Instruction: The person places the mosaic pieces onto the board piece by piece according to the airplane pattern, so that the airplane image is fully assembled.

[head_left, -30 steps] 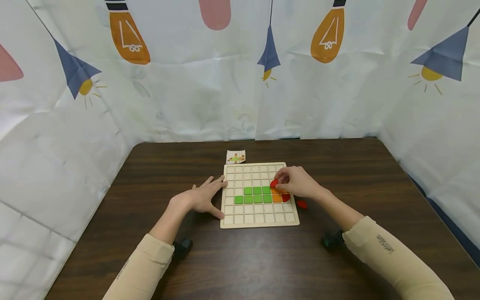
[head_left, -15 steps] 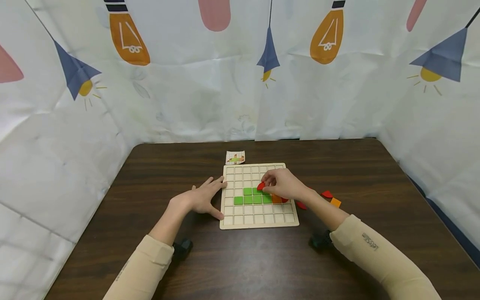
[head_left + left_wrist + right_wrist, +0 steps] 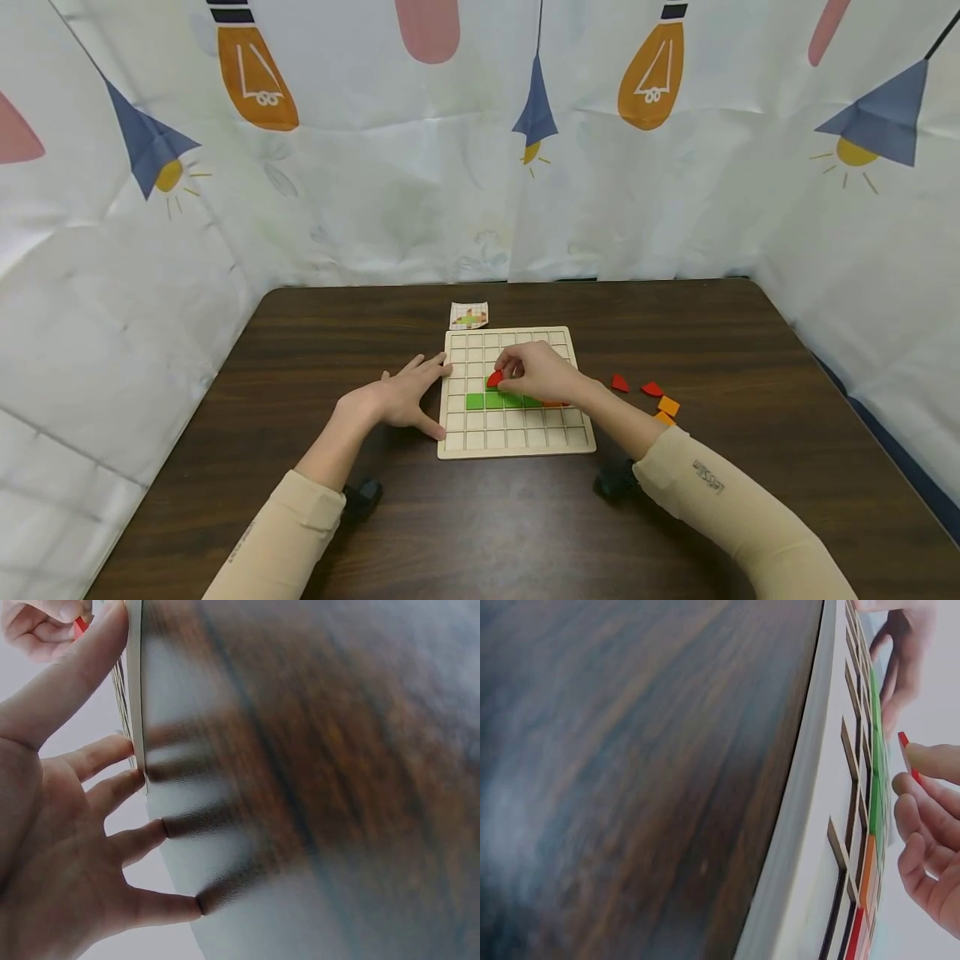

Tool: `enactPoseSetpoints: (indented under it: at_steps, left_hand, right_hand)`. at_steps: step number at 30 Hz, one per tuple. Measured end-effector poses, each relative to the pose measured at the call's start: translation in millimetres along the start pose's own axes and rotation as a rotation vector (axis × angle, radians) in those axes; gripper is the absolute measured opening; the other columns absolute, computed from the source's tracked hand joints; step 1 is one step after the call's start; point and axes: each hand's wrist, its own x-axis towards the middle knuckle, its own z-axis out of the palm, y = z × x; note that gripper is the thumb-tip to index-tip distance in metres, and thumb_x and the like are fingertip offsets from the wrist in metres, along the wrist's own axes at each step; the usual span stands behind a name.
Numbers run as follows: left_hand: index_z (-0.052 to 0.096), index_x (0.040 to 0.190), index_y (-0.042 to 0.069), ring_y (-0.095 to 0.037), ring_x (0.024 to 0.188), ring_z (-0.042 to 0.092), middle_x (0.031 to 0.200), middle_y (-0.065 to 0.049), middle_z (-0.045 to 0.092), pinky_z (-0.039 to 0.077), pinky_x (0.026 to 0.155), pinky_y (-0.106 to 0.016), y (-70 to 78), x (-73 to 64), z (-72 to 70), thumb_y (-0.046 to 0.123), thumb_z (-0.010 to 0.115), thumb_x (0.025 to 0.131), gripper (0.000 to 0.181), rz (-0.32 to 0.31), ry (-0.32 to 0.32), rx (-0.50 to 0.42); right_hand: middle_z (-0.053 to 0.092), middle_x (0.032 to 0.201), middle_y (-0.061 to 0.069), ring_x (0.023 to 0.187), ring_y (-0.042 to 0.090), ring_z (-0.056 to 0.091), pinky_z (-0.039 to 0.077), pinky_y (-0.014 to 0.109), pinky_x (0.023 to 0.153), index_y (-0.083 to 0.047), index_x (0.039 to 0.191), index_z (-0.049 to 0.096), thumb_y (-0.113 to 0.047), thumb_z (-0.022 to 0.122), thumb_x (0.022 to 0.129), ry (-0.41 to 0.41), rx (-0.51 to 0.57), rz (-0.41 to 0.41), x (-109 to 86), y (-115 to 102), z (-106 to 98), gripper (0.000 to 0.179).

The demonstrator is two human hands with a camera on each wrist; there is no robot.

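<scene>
My right hand pinches a red tile with one curved edge between thumb and fingers, over the left part of a pale wooden grid board. The right wrist view shows this red tile standing above the board's surface. Green square tiles sit in the grid under and beside the hand, which hides part of them. An orange tile and a red one fill cells farther right. My left hand lies spread at the board's left edge, thumb and fingertips touching its rim, other fingers on the table.
Loose red tiles and orange square tiles lie on the dark wooden table right of the board, close to the right forearm. A small pattern card lies behind the board's far left corner.
My right hand has carried the red tile leftward across the board, from above the orange tiles to the left part of the green ones. The left hand stays in place.
</scene>
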Motion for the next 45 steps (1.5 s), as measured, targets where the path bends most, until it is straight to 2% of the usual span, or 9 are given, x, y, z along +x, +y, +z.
enactPoseSetpoints:
  at_steps: [9, 17, 28, 35, 45]
  left_hand:
    - [0.027, 0.164, 0.012, -0.042, 0.155, 0.003, 0.172, -0.012, 0.006, 0.009, 0.107, -0.083, -1.2, -0.7, -0.6, 0.047, 0.088, 0.080, 0.109, 0.006, 0.003, -0.001]
    - [0.027, 0.164, 0.011, -0.042, 0.155, 0.003, 0.172, -0.012, 0.007, 0.009, 0.107, -0.083, -0.3, -2.6, -2.1, 0.047, 0.088, 0.080, 0.109, 0.007, 0.000, 0.000]
    - [0.027, 0.164, 0.012, -0.042, 0.155, 0.003, 0.172, -0.012, 0.006, 0.009, 0.107, -0.083, -0.2, -3.3, -1.4, 0.048, 0.087, 0.080, 0.109, 0.003, 0.000, -0.004]
    - [0.027, 0.164, 0.012, -0.042, 0.155, 0.002, 0.172, -0.012, 0.007, 0.008, 0.106, -0.083, -1.1, -2.9, -0.9, 0.048, 0.088, 0.080, 0.109, 0.004, 0.001, -0.004]
    - [0.027, 0.164, 0.011, -0.042, 0.155, 0.003, 0.172, -0.012, 0.006, 0.008, 0.107, -0.083, 0.1, -2.3, -0.9, 0.047, 0.088, 0.080, 0.109, 0.009, 0.005, -0.009]
  right_hand:
    - [0.067, 0.082, -0.009, 0.073, 0.007, 0.062, 0.053, 0.027, 0.072, -0.009, 0.103, 0.072, -0.013, 0.078, 0.092, 0.003, -0.027, -0.020, 10.9, -8.0, 10.0, 0.014]
    - [0.067, 0.083, -0.009, 0.075, 0.007, 0.061, 0.052, 0.027, 0.072, -0.010, 0.103, 0.072, -0.017, 0.080, 0.092, -0.003, -0.058, 0.020, 17.9, -14.2, 17.9, 0.016]
    - [0.066, 0.080, -0.009, 0.073, 0.008, 0.060, 0.050, 0.028, 0.071, -0.010, 0.100, 0.072, -0.017, 0.081, 0.091, 0.010, -0.093, 0.029, 21.6, -19.8, 21.9, 0.015]
    - [0.065, 0.081, -0.008, 0.074, 0.008, 0.060, 0.051, 0.028, 0.073, -0.009, 0.101, 0.073, -0.016, 0.082, 0.090, -0.015, -0.115, 0.042, 25.2, -18.3, 24.6, 0.017]
    - [0.065, 0.085, -0.007, 0.075, 0.010, 0.060, 0.051, 0.029, 0.073, -0.009, 0.109, 0.073, -0.016, 0.082, 0.090, -0.008, -0.095, 0.065, 14.8, -14.4, 12.7, 0.022]
